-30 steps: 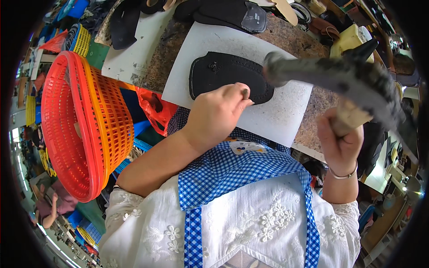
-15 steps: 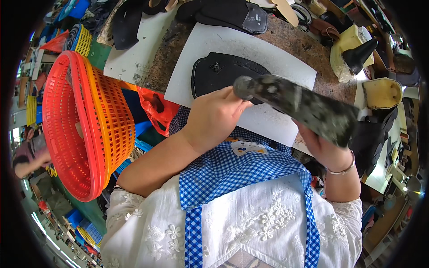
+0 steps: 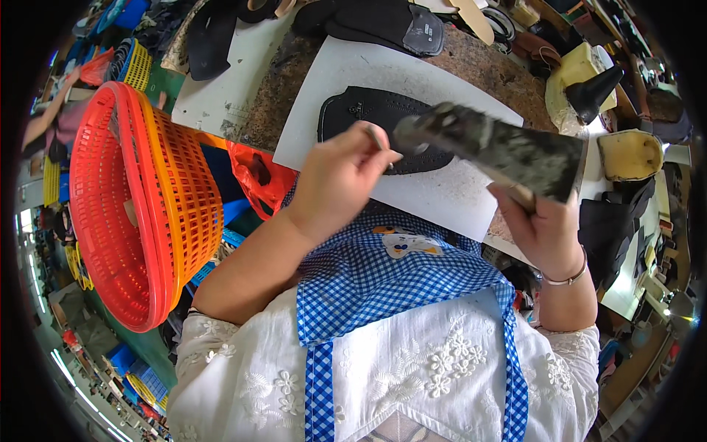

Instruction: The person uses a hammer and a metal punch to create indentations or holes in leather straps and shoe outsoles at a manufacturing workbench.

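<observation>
My left hand (image 3: 340, 183) pinches a thin metal rod-like tool (image 3: 373, 135), mostly hidden by the fingers, above the near part of a black shoe-upper-like piece (image 3: 346, 110). A row of small marks runs along this dark flat piece, and a small emblem sits near its left end. My right hand (image 3: 543, 228) is closed around the handle of a hammer (image 3: 515, 151). Worn and dark, the hammer's head is raised over the right end of the piece. Its rounded end is close to my left fingers, and motion blurs it.
Beneath the black piece lies a white board (image 3: 309, 96) on a speckled worktop (image 3: 486, 74). Stacked red and orange plastic baskets (image 3: 158, 214) stand at the left beside a red plastic bag (image 3: 258, 173). Dark flat pieces (image 3: 368, 26) lie at the back. A yellowish block (image 3: 571, 74) is at the right.
My left hand has drawn back slightly toward me and left, exposing part of the rod-like tool. The hammer in my right hand has tilted and risen slightly. The black piece is almost unmoved.
</observation>
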A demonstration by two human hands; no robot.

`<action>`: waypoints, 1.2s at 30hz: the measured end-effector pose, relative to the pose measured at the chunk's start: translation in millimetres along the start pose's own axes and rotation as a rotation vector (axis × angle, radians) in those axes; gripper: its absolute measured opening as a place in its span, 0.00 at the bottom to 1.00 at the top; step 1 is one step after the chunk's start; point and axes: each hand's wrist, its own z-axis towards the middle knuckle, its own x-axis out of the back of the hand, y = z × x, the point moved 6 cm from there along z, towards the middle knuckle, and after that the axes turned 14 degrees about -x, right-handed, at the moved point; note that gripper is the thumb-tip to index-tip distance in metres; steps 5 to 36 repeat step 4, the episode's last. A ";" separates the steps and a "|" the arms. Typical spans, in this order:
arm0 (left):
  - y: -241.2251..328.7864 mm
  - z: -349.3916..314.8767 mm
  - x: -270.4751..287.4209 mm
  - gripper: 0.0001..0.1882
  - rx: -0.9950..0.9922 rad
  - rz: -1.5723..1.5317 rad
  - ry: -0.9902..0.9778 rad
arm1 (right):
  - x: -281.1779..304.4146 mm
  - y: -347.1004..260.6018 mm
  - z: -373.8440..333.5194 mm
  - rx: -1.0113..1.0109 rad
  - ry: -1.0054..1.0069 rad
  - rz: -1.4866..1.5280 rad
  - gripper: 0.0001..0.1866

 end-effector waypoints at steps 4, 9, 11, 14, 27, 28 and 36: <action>-24.6 -9.0 -5.4 0.04 0.214 -0.483 -0.013 | 8.3 12.5 0.0 -0.194 0.061 0.106 0.05; -24.6 -9.0 -5.4 0.04 0.214 -0.483 -0.013 | 8.3 12.5 0.0 -0.194 0.061 0.106 0.05; -24.6 -9.0 -5.4 0.04 0.214 -0.483 -0.013 | 8.3 12.5 0.0 -0.194 0.061 0.106 0.05; -24.6 -9.0 -5.4 0.04 0.214 -0.483 -0.013 | 8.3 12.5 0.0 -0.194 0.061 0.106 0.05; -24.6 -9.0 -5.4 0.04 0.214 -0.483 -0.013 | 8.3 12.5 0.0 -0.194 0.061 0.106 0.05; -24.6 -9.0 -5.4 0.04 0.214 -0.483 -0.013 | 8.3 12.5 0.0 -0.194 0.061 0.106 0.05; -24.6 -9.0 -5.4 0.04 0.214 -0.483 -0.013 | 8.3 12.5 0.0 -0.194 0.061 0.106 0.05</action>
